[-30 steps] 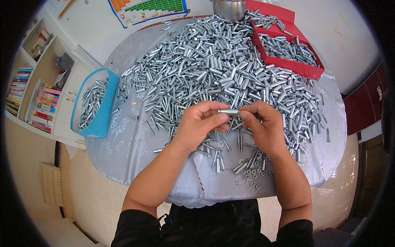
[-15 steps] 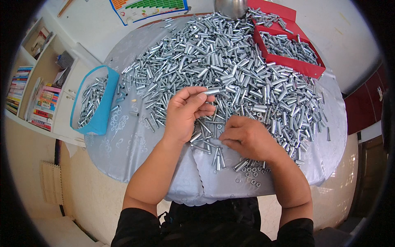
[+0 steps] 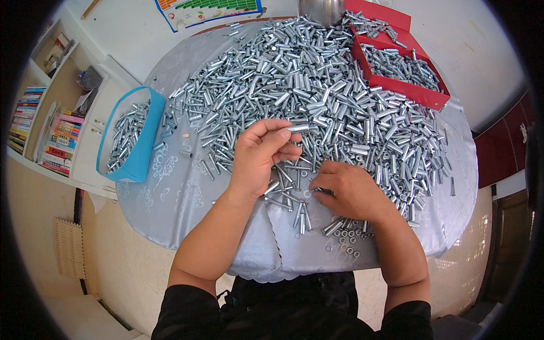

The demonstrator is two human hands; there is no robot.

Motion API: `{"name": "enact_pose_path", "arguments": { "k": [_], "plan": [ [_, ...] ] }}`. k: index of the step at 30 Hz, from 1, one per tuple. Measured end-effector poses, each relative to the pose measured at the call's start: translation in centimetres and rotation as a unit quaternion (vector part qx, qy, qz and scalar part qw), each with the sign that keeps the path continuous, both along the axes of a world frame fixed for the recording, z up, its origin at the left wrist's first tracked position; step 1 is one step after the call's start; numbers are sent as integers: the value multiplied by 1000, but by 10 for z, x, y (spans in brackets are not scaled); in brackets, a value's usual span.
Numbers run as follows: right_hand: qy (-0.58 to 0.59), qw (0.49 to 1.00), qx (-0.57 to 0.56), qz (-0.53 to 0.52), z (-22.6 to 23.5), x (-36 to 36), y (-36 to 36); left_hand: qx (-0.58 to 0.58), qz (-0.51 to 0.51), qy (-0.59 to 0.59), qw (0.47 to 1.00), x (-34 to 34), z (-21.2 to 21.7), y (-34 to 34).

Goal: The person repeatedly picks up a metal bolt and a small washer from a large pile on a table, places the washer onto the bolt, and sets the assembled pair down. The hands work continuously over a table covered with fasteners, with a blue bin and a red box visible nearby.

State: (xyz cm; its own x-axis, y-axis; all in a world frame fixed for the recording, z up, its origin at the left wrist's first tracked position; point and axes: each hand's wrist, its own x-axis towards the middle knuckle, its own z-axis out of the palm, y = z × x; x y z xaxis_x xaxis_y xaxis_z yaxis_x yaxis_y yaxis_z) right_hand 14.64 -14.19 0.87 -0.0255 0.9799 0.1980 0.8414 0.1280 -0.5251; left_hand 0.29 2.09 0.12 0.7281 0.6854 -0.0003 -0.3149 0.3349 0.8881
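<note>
A shiny metal sleeve is pinched between the thumb and fingers of my left hand, its free end pointing right. My right hand is closed lower down, just above the near side of the pile. Between its fingertips shows a small dark end of something I cannot make out. Both hands are in front of a big heap of loose metal sleeves and bolts. Several long bolts lie on the cloth between my forearms. Near my right wrist, small washers and nuts are scattered.
On the left stands a blue fabric bin with metal pieces inside. An open red box, filled likewise, stands at the far right beside a steel pot. A silvery tablecloth covers the round table. Bookshelves flank it.
My right hand has shifted slightly to the right, and a small dark end now shows at its fingertips. My left hand keeps the sleeve in almost the same place.
</note>
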Motion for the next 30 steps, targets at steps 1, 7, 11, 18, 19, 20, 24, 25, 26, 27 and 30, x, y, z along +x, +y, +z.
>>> {"name": "enact_pose_path", "arguments": {
  "k": [1, 7, 11, 18, 19, 20, 24, 25, 26, 27, 30],
  "plan": [
    [10, 1000, 5, 0, 1, -2, 1, -1, -1, -2, 1000, 0, 0, 0],
    [-1, 1000, -2, 22, -3, -4, 3, -2, -5, -1, 1000, 1, 2, -2],
    [35, 999, 13, 11, -4, -8, 4, -1, -6, -3, 1000, 1, 0, -2],
    [218, 975, 21, -31, -3, 6, 6, 4, -14, 19, 1000, 3, 3, -4],
    [296, 952, -5, -76, 3, 6, 4, 0, -24, 22, 999, 2, 3, -5],
    [372, 920, -30, -120, 7, 7, 3, -4, -34, 25, 999, 2, 2, -5],
    [554, 813, 70, -167, 4, 17, 9, -19, -72, 37, 997, 2, 2, -7],
    [558, 810, 91, -157, 1, 21, 9, -18, -77, 41, 996, 2, 3, -8],
    [562, 807, 86, -161, 1, 21, 9, -18, -83, 40, 996, 2, 3, -9],
    [565, 804, 80, -165, 3, 21, 8, -17, -89, 38, 995, 2, 3, -9],
    [576, 801, 56, -153, 4, 21, 7, -18, -97, 39, 994, 2, 2, -9]
  ]
}}
